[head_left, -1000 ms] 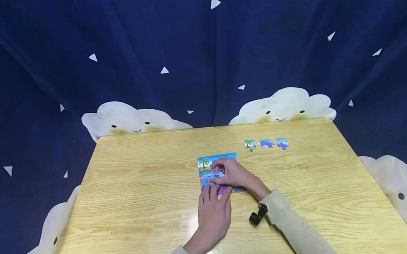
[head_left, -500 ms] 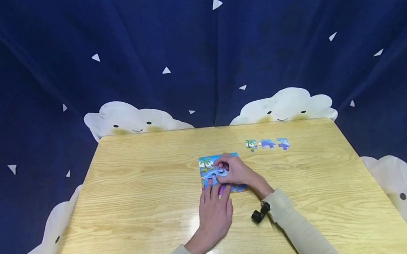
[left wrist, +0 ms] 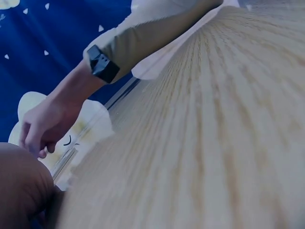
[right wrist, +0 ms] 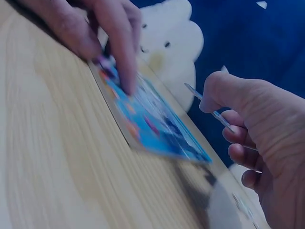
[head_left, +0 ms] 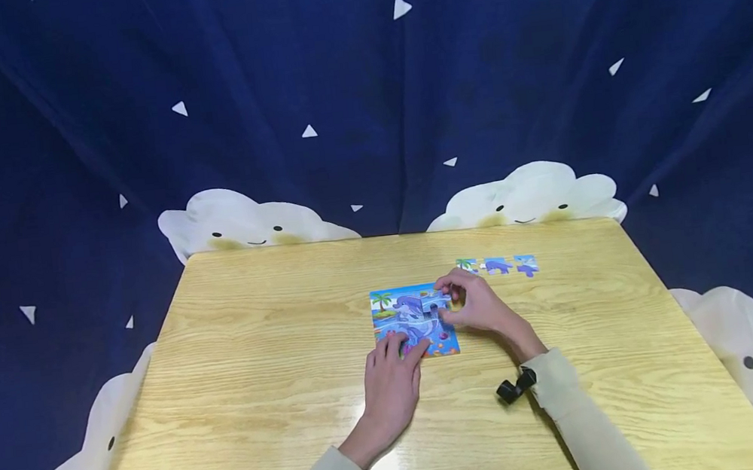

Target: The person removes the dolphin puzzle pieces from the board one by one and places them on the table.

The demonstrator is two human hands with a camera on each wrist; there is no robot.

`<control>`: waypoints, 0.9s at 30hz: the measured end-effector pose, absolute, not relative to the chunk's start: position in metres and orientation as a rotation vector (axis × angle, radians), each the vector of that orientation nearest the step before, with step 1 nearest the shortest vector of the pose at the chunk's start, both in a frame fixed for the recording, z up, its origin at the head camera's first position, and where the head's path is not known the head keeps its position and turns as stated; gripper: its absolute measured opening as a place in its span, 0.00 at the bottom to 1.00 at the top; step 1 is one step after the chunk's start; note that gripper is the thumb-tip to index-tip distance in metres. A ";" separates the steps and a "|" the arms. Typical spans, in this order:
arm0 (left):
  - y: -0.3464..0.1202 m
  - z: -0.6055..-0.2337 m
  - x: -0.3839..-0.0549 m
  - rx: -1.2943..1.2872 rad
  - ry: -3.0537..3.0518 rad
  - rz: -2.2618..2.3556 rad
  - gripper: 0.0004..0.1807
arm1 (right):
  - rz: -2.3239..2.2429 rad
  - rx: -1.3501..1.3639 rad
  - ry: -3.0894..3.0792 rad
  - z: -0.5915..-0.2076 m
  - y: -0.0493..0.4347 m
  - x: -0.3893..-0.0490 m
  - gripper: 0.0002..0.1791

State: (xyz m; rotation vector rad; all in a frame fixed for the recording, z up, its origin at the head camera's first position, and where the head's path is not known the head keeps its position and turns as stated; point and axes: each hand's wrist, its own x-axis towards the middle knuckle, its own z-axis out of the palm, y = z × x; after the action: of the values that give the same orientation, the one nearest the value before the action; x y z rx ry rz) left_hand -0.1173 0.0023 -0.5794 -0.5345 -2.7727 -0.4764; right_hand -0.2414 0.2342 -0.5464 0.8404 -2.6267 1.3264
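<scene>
A jigsaw puzzle (head_left: 416, 328) with a dolphin and palm-tree picture lies on the table. Above its right part, my right hand (head_left: 481, 304) pinches a puzzle piece (head_left: 429, 302) between thumb and fingers. The right wrist view shows that piece (right wrist: 221, 119) edge-on, held apart from the puzzle (right wrist: 157, 126). My left hand (head_left: 389, 385) rests its fingertips on the puzzle's near edge. In the right wrist view, one finger of the left hand (right wrist: 112, 33) presses the picture from above. Only part of the left hand (left wrist: 24, 186) shows in the left wrist view.
Behind my right hand lie three loose puzzle pieces, one with a palm tree (head_left: 465, 263), one purple (head_left: 497, 266) and one with blue and purple (head_left: 526, 264). The wooden table (head_left: 257, 337) ends at a dark blue curtain (head_left: 346, 64).
My right hand has moved right from the puzzle's middle, carrying the piece it pinches. More of the dolphin picture shows. The left hand stays at the near edge, its fingers slightly more bent.
</scene>
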 end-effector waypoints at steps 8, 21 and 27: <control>0.002 -0.578 -0.117 -0.546 -2.757 -0.518 0.20 | 1.278 0.668 -2.651 -0.556 0.276 -0.238 0.23; -0.003 -0.578 -0.119 -0.564 -2.771 -0.507 0.19 | 1.184 0.587 -2.636 -0.569 0.289 -0.235 0.22; -0.007 -0.579 -0.124 -0.545 -2.726 -0.515 0.20 | 1.123 0.532 -2.694 -0.568 0.292 -0.234 0.22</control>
State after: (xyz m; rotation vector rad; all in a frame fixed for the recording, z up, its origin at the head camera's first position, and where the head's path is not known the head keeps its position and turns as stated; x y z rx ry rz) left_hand -0.1238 -0.0069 -0.5791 -0.5452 -2.7256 -0.5151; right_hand -0.2340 0.2922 -0.5682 0.5321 -2.6942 1.1229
